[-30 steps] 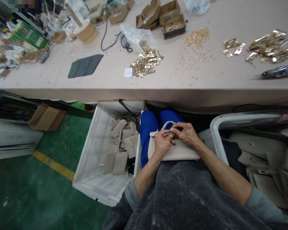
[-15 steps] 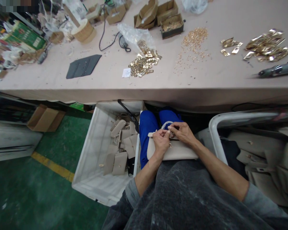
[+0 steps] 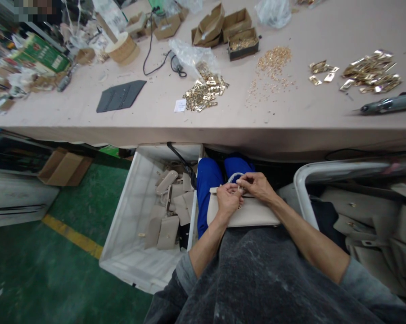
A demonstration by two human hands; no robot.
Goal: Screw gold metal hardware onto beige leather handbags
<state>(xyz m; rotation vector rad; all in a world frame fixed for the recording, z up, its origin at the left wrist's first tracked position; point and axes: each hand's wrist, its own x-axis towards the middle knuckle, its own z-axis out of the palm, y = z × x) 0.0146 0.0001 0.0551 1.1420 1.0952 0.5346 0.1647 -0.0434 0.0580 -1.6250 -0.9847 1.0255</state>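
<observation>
A beige handbag [image 3: 253, 216] lies across my lap, with a small gold clasp on its front and a curved top handle [image 3: 235, 176] behind my fingers. My left hand [image 3: 228, 199] is closed at the bag's upper edge, thumb and fingers pinched together. From the other side, my right hand [image 3: 258, 186] pinches at the same spot, so the fingertips of both hands nearly meet. Between them is a small narrow piece, mostly hidden by the fingers; I cannot tell what it is.
On the table [image 3: 284, 114] lie gold plates [image 3: 205, 94], tiny gold parts [image 3: 273, 63], more plates [image 3: 372, 72] and an electric screwdriver [image 3: 388, 104]. A white bin [image 3: 118, 243] with beige bags stands left of my legs, another bin [image 3: 302, 189] to the right.
My left fingers have shifted slightly and curl more over the front clasp. Both hands stay at the same place on the handbag. The view has tilted a little.
</observation>
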